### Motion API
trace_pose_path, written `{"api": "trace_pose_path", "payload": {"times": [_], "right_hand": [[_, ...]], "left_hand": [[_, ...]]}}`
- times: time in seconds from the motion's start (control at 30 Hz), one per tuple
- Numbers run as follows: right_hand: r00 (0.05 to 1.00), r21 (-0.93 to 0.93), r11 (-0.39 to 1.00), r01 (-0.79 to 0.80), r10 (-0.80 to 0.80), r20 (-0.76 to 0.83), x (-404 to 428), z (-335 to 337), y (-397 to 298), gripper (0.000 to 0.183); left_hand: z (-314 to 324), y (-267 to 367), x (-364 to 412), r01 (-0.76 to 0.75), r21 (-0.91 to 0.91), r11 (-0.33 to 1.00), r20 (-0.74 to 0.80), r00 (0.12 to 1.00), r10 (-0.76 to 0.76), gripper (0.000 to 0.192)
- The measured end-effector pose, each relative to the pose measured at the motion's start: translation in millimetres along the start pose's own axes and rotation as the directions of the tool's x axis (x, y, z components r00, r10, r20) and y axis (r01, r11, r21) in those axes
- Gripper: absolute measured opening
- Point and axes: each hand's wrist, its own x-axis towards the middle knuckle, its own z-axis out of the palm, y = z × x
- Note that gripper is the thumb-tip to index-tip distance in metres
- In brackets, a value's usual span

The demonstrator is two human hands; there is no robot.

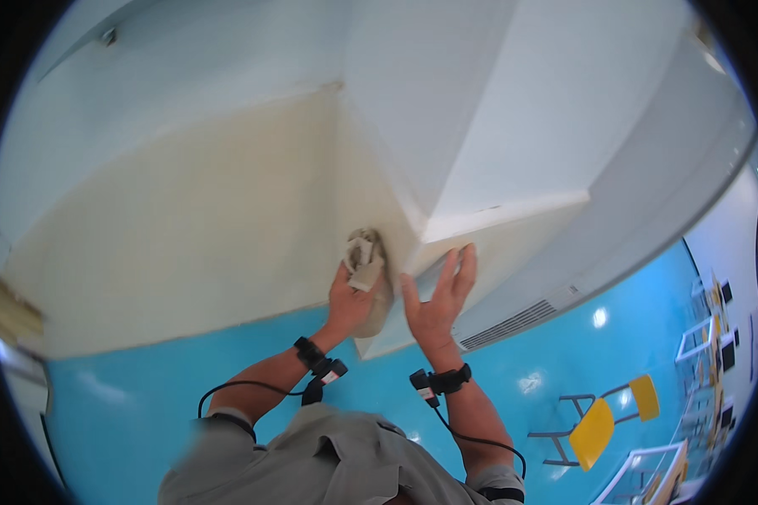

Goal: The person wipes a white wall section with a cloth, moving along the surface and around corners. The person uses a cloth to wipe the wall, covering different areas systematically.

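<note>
My left hand [352, 303] grips a crumpled greyish cloth [365, 268] against the beige lower part of the wall [227, 221], just left of a protruding pillar corner. To the right of that corner, my right hand [439, 303] is raised with its fingers spread, at the beige lower face of the pillar [511, 243]; it holds nothing that I can see. Whether its fingertips touch the surface, I cannot tell. Black straps with small cabled devices circle both wrists.
Blue floor [164, 391] lies below the wall. A white cabinet-like unit with a vent grille [511, 325] adjoins the pillar on the right. Lower right stands a yellow chair [593, 434], with desks and white frames [644, 470] beyond. A wooden item [14, 309] is at far left.
</note>
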Motion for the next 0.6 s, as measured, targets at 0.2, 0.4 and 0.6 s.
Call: {"api": "trace_pose_path", "payload": {"times": [0.2, 0.4, 0.6], "right_hand": [[0.982, 0.069, 0.997, -0.022, 0.008, 0.189, -19.4, -22.0, 5.2, 0.072], [0.917, 0.019, 0.980, -0.198, 0.178, 0.356, -41.4, -17.3, 13.4, 0.076], [0.742, 0.025, 0.863, -0.504, 0.419, 0.524, -50.9, -4.6, -7.2, 0.085]], "left_hand": [[-4.6, -31.3, -24.3, 0.128, 0.026, 0.991, -0.065, 0.990, -0.126, 0.057], [-23.7, -75.6, -22.0, 0.312, 0.016, 0.950, -0.097, 0.946, -0.309, 0.057], [-43.5, -151.6, -20.0, 0.504, 0.138, 0.853, -0.149, 0.862, -0.485, 0.055]]}}
